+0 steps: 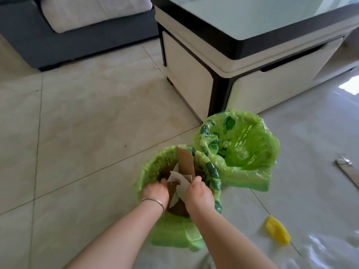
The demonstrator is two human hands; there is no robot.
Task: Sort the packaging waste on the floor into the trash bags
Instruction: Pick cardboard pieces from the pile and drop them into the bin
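Two green trash bags stand open on the tiled floor. The near bag (pixel 153 167) holds brown cardboard (pixel 185 162) standing upright and a crumpled white paper (pixel 179 183). My left hand (pixel 155 193), with a bracelet on its wrist, reaches into this bag and its fingers curl on the cardboard's lower edge. My right hand (pixel 197 193) grips the white paper and cardboard from the right. The far bag (pixel 250 144) lies beside it to the right; I see only green plastic inside.
A white and black coffee table (pixel 233 61) stands just behind the bags. A grey sofa (pixel 64 35) is at the back left. A yellow wrapper (pixel 277 232) lies on the floor at the right, and a cardboard strip (pixel 347 171) near the right edge.
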